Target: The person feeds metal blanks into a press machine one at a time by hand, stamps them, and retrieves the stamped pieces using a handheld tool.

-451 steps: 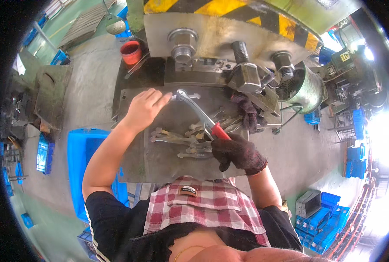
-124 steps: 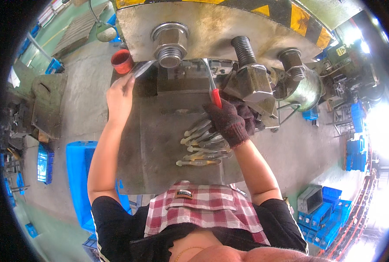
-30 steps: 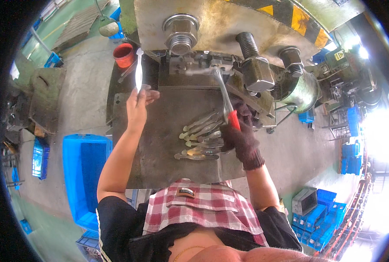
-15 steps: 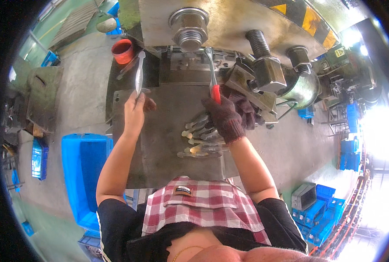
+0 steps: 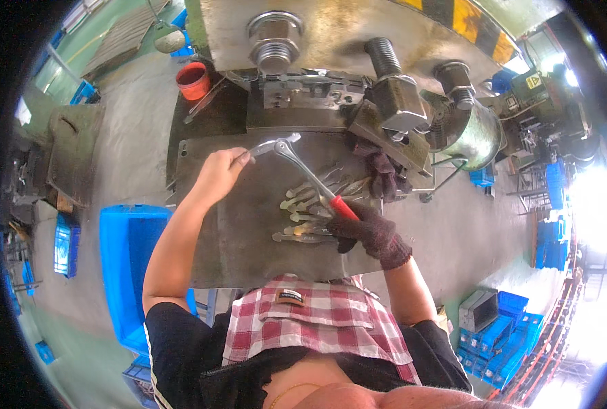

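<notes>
Bare and closed, my left hand (image 5: 221, 174) grips one end of a slim silver metal piece (image 5: 264, 146) over the table (image 5: 232, 245). My right hand (image 5: 375, 238), in a dark knitted glove, is wrapped around the red grip of a long metal tool (image 5: 307, 174) with a rounded head. That head meets or overlaps the far end of the silver piece; whether they touch I cannot tell. Several similar flat metal pieces (image 5: 307, 238) lie in a loose pile on the table, left of my gloved hand and partly under the tool.
Beyond the table is a machine die (image 5: 310, 95) below a heavy plate with large bolts (image 5: 274, 44). A red cup (image 5: 193, 82) stands at the far left. A blue bin (image 5: 112, 273) is left of my arm. Dark cloth (image 5: 385, 174) lies by the table's right edge.
The tool has come back from the die toward me, its head swinging left. My left hand has tilted the silver piece from upright to pointing right, bringing the two together.
</notes>
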### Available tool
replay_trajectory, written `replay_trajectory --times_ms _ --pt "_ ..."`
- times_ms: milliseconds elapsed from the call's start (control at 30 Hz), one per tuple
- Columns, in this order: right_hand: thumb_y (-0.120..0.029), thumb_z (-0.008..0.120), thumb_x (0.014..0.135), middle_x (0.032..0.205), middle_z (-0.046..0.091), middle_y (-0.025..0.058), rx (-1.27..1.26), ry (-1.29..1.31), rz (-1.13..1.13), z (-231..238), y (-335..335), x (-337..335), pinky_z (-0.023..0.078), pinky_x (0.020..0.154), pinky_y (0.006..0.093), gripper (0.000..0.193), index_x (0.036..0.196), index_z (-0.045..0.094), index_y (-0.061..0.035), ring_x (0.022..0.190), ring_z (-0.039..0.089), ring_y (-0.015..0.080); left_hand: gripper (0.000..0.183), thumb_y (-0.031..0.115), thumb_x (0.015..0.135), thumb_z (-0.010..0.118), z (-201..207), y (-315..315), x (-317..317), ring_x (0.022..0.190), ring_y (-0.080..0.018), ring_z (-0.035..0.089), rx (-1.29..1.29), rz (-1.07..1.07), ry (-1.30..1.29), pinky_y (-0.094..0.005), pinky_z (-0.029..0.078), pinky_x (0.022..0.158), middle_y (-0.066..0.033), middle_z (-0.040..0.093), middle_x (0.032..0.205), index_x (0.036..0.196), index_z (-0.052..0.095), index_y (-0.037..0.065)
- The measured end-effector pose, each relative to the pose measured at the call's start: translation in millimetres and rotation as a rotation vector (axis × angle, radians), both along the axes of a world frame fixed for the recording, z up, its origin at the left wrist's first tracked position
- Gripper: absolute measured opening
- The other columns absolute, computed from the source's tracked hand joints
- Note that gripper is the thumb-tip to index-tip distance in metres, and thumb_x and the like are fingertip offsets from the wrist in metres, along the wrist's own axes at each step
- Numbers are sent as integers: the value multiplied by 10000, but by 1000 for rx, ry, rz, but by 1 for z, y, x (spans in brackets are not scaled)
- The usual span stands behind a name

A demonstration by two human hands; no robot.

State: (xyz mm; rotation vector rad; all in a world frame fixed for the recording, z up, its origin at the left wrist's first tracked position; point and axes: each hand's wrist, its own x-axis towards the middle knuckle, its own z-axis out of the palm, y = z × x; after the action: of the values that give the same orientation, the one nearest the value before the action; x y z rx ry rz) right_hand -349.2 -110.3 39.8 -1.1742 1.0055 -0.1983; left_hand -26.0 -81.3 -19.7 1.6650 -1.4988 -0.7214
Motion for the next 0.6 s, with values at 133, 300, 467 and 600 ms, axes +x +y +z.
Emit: replay_trajectory --times_ms 133,300,467,600 --pt "-314 640 853 729 592 52 163 -123 -82 5 5 0 508 528 259 369 1009 621 20 570 589 143 175 159 833 606 24 -10 -18 745 -259 575 -397 -60 -715 -374 488 651 -73 571 776 963 643 48" --pt "-318 632 856 718 580 48 224 3 -41 11 1 -13 505 498 262 367 1006 621 16 557 584 136 206 124 801 621 24 -15 -27 856 -272 572 -484 -182 -742 -382 487 710 -66 578 896 996 623 55" --pt "-293 638 846 726 585 53 72 47 -190 8 14 -49 502 482 262 360 1018 606 21 561 589 147 343 175 767 692 7 -21 -54 974 -310 547 -214 81 -443 -402 450 847 -124 568 998 1071 577 63" --pt "-275 684 830 772 593 36 -13 68 -259 8 17 -56 511 517 260 394 1109 603 -9 616 589 117 443 224 759 698 -18 -29 -79 1048 -307 537 272 -382 -723 -391 449 879 -161 573 1062 1147 541 78"
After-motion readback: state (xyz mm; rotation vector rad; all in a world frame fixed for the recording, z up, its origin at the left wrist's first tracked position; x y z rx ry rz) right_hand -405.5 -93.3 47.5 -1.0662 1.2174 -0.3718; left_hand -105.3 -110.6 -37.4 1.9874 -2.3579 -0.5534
